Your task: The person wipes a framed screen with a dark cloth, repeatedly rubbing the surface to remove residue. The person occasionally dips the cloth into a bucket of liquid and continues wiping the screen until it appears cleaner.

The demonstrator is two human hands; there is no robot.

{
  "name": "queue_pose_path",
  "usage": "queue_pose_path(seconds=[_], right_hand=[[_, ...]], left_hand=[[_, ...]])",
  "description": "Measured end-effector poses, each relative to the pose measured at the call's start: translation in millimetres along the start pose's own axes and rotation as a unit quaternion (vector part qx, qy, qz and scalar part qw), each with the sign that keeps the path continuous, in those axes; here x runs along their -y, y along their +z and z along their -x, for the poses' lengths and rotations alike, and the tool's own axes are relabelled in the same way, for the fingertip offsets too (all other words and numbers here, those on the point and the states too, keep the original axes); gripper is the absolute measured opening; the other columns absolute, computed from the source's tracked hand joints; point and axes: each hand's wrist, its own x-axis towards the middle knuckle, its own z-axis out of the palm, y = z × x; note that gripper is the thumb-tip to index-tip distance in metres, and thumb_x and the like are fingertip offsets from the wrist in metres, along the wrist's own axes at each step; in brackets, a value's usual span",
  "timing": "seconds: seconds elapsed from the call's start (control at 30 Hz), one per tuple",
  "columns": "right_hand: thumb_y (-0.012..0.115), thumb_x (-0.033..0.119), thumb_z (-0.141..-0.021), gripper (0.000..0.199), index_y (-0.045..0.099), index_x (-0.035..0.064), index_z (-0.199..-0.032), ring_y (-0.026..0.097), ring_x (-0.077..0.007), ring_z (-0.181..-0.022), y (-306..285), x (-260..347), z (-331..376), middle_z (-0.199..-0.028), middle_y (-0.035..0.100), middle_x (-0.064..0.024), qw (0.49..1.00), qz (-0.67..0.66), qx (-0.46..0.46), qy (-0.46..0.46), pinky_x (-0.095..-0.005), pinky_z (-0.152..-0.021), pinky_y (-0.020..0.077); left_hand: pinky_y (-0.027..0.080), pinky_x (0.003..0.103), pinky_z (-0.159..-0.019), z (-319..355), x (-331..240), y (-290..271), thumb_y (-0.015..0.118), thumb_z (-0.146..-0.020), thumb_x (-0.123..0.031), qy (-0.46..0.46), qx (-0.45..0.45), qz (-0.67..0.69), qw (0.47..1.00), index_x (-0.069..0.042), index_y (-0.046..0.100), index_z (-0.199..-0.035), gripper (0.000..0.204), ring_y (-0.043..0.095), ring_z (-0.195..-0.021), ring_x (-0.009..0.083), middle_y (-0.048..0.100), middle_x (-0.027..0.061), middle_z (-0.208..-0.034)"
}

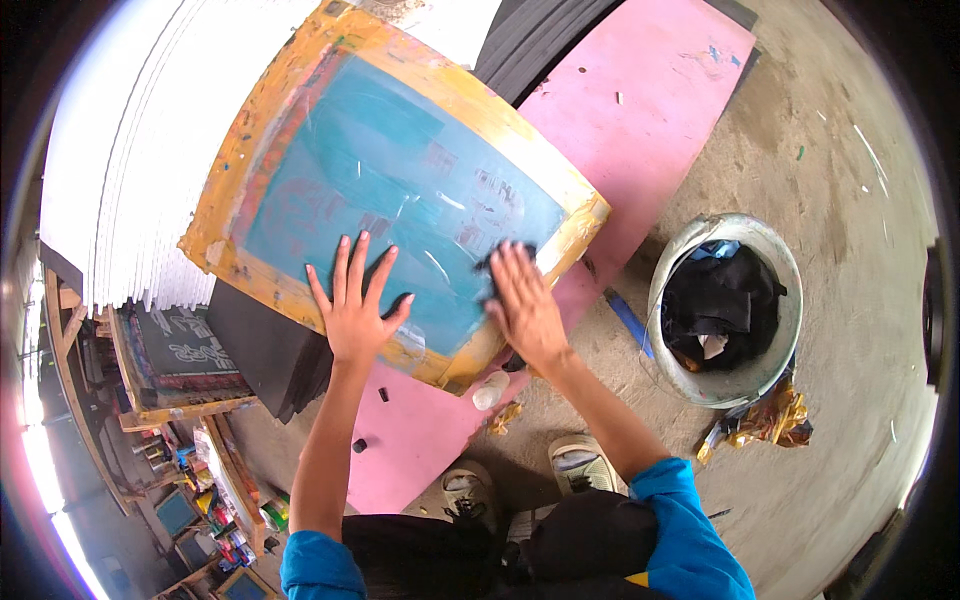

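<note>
The left hand [355, 305] lay open, fingers spread flat on the teal mesh of a yellow-framed printing screen [400, 180]. The right hand [525, 305] pressed a dark cloth [492, 268] against the mesh. The screen rested on a pink board [640, 110], near a rag-filled metal bucket [775, 265].

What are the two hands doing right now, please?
Left hand: open, fingers spread, flat on the blue screen near its wooden frame.
Right hand: pressing a dark rag onto the screen.
</note>
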Motion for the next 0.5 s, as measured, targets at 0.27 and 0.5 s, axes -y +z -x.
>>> queue_pose_path(seconds=[0.27,0.5], right_hand=[[0.053,-0.007,-0.088,0.040,0.058,0.0033,-0.126,0.046,-0.0341,-0.129,-41.5,-37.3,-123.7,-0.134,0.055,-0.0152,0.969,-0.026,-0.237,0.061,-0.0416,-0.107,0.0405],[0.071,0.004,-0.082,0.014,0.063,0.0040,-0.093,0.056,-0.0112,-0.092,-41.1,-42.8,-81.3,-0.096,0.066,-0.0043,0.787,-0.521,-0.202,0.263,-0.0307,-0.076,0.0484]], left_hand=[[0.015,0.064,-0.112,1.9,1.0,1.0,0.061,-0.082,-0.049,-0.004,-0.001,0.012,1.000,-0.033,0.050,-0.138,0.059,0.038,-0.138,0.0243,0.041,0.0029,-0.149],[0.017,0.064,-0.111,0.0,0.4,-3.5,0.064,-0.080,-0.045,-0.015,-0.008,0.039,0.999,-0.035,0.051,-0.137,0.059,0.038,-0.138,0.0219,0.042,-0.0007,-0.149]])
